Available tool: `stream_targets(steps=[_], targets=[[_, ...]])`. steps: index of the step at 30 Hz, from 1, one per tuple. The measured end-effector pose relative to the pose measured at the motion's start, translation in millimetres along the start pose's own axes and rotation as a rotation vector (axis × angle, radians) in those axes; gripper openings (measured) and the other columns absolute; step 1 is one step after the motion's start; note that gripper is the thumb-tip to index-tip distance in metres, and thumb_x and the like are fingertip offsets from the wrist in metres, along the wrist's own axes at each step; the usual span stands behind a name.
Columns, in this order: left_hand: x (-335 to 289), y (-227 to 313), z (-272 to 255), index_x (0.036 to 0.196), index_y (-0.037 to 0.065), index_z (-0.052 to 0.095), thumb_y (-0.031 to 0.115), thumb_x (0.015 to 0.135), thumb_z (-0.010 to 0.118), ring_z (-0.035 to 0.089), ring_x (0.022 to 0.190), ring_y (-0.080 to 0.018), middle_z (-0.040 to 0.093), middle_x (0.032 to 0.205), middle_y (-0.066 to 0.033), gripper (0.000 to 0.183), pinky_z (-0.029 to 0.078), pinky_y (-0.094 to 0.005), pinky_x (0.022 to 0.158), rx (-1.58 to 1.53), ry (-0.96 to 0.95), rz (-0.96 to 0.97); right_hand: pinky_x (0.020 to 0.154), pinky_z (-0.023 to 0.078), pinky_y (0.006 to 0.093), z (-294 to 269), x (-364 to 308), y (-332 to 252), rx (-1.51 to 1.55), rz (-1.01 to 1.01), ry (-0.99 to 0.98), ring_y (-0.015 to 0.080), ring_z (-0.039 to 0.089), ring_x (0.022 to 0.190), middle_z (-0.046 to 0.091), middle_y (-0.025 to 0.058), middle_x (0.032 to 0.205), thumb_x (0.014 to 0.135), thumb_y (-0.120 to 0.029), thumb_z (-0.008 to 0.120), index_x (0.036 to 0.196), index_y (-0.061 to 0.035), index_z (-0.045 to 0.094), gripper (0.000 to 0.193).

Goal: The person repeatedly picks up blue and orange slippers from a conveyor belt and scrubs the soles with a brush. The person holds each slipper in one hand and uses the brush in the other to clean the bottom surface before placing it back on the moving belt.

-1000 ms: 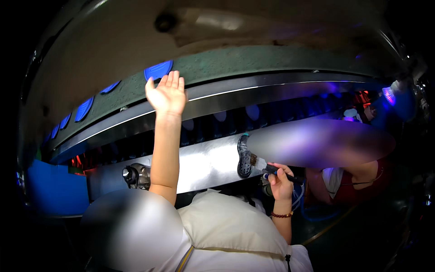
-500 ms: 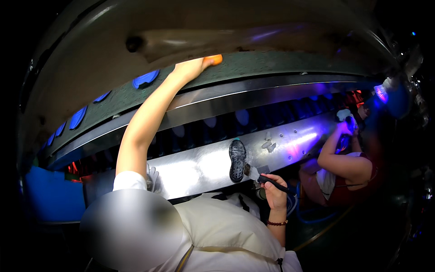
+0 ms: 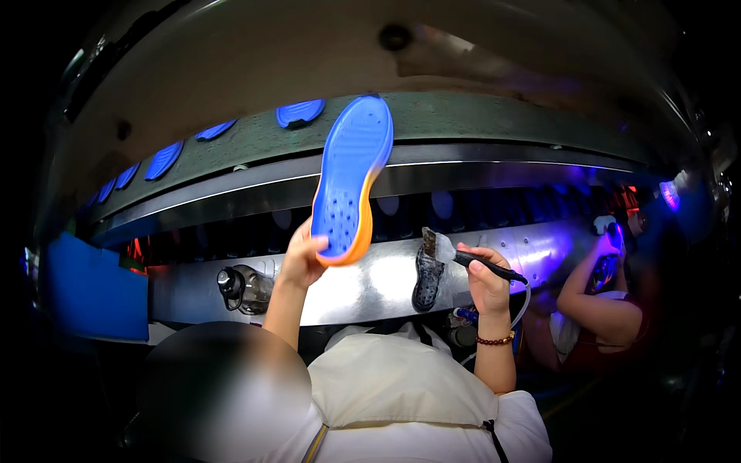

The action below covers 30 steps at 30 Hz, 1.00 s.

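My left hand [image 3: 301, 256] is closed round the heel end of a blue shoe sole [image 3: 351, 158] with an orange sidewall, held up with its hollow, dimpled face in view. My right hand [image 3: 488, 287] grips a brush [image 3: 448, 248] by its black handle, from which a thin pale tube trails. The pale bristles, darkened at the tip, are over the upper end of a black shoe sole [image 3: 426, 285] lying on the metal bench [image 3: 351, 297]. Whether the bristles touch it I cannot tell.
Several blue soles [image 3: 301, 113] lie on the green conveyor belt [image 3: 494, 116] beyond a metal rail [image 3: 255, 181]. A clear bottle [image 3: 251, 289] with a dark cap stands on the bench. At the left is a blue panel [image 3: 96, 282]. A co-worker's arm [image 3: 602, 309] is at the right.
My left hand has come back from the belt, bringing the blue and orange sole up over the rail and bench. My right hand has lifted slightly, raising the brush tip toward the black sole's upper end.
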<state>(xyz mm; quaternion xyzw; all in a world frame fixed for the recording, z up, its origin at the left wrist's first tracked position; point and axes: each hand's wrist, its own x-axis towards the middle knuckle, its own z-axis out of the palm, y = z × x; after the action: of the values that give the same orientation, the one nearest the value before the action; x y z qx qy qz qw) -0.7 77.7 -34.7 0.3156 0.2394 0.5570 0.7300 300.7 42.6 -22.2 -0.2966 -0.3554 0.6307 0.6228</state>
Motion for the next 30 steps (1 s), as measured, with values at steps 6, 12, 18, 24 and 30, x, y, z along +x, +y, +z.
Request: stream_targets(steps=[6,12,18,24,30], targets=[[-38,-49,-10,0.131,0.001,0.029,0.07,0.073,0.044,0.047,0.109,-0.0368,0.045,0.119,-0.0239,0.091,0.036,-0.049,0.094,-0.36,-0.333,-0.319,0.091,0.042,0.0344,27,7,23,0.035,0.105,-0.188,0.0252,0.059,0.096,0.06,0.0213,0.102,0.075,0.004,0.053,0.097,0.0044,0.058,0.022],[-30,-71,21,0.132,0.006,0.031,0.08,0.07,0.022,0.042,0.116,-0.035,0.043,0.123,-0.0226,0.097,0.034,-0.0489,0.096,-0.455,-0.294,-0.293,0.084,0.046,0.0307,35,35,57,-0.045,0.188,-0.099,0.0197,0.06,0.089,0.062,0.0169,0.096,0.077,0.001,0.056,0.095,0.0024,0.059,0.019],[-26,-77,30,0.132,0.009,0.032,0.08,0.071,0.008,0.049,0.109,-0.0289,0.046,0.122,-0.0169,0.096,0.037,-0.0445,0.093,-0.474,-0.22,-0.358,0.074,0.048,0.0228,60,60,47,-0.373,0.014,-0.045,0.0126,0.061,0.079,0.065,0.0115,0.086,0.076,-0.001,0.061,0.091,0.0031,0.062,0.016],[-21,-85,32,0.129,0.011,0.036,0.076,0.076,0.013,0.04,0.118,-0.0238,0.044,0.126,-0.0089,0.087,0.028,-0.0396,0.102,-0.306,0.218,-0.279,0.067,0.049,0.0276,90,34,60,-1.019,-0.514,-0.308,0.0194,0.063,0.072,0.065,0.0116,0.079,0.069,-0.005,0.066,0.084,-0.0001,0.063,0.016],[-28,-53,-9,0.119,0.005,0.045,0.078,0.073,0.008,0.054,0.097,-0.0294,0.055,0.105,-0.0175,0.094,0.043,-0.0448,0.086,-0.244,0.145,-0.191,0.072,0.048,0.0304,62,-19,36,-0.963,-0.052,-0.766,0.0227,0.062,0.076,0.065,0.011,0.081,0.065,-0.005,0.068,0.081,-0.0019,0.065,0.017]])
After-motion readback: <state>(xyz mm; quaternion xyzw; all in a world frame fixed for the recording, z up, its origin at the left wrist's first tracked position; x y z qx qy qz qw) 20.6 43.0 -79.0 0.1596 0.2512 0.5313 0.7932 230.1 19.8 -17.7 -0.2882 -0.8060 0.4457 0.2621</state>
